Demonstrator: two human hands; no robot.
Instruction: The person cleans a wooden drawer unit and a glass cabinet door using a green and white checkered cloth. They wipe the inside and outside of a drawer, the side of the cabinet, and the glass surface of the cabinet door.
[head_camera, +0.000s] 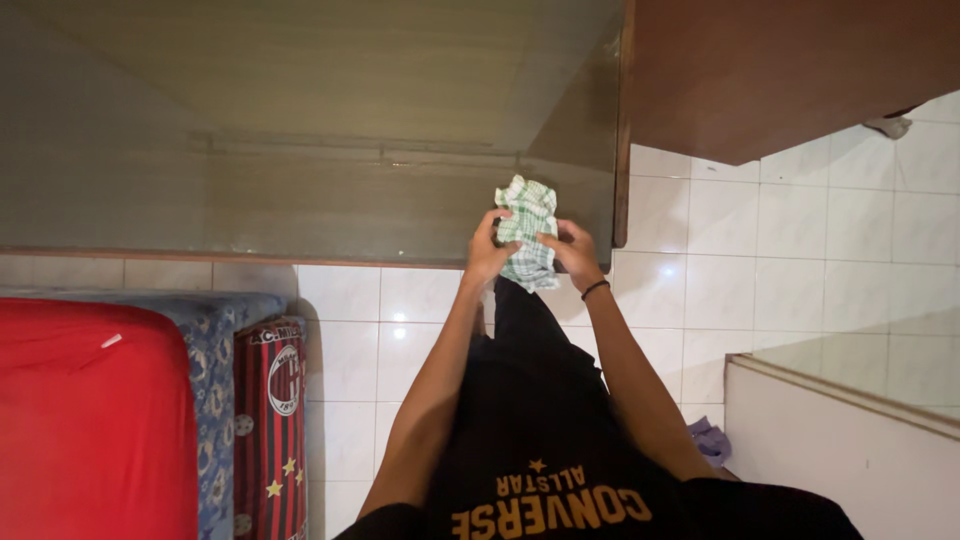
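At the far left lies a red cushion (90, 420), with a blue patterned fabric (215, 340) showing along its upper and right edge, and just beside that stands a red-and-black striped bag (270, 430) with a round badge and small stars on it. Above these, a glass table top (300, 130) spans most of the upper part of the view, its near edge running across over the white tiled floor (780, 260). Toward the middle, the person's left hand (488, 250) is closed on the left side of a crumpled green-and-white checked cloth (527, 232), fingers curled over its edge. The cloth is held up between both hands, bunched into a loose wad, at the near right corner of the glass top; whether it touches the glass cannot be told. The right hand (572, 250) grips the cloth's other side, thumb and fingers pinching the fabric, and a thin dark band (595, 289) circles that wrist. Both forearms reach forward from a black shirt (540, 450) with orange lettering. To the right of the hands, a brown wooden panel (780, 70) fills the upper right corner, with a small pale object (888, 126) on the floor just past its lower edge. Lower down, a bit of purple fabric (710, 440) lies on the tiles near the right elbow, beside a white ledge (840, 450) at the bottom right.
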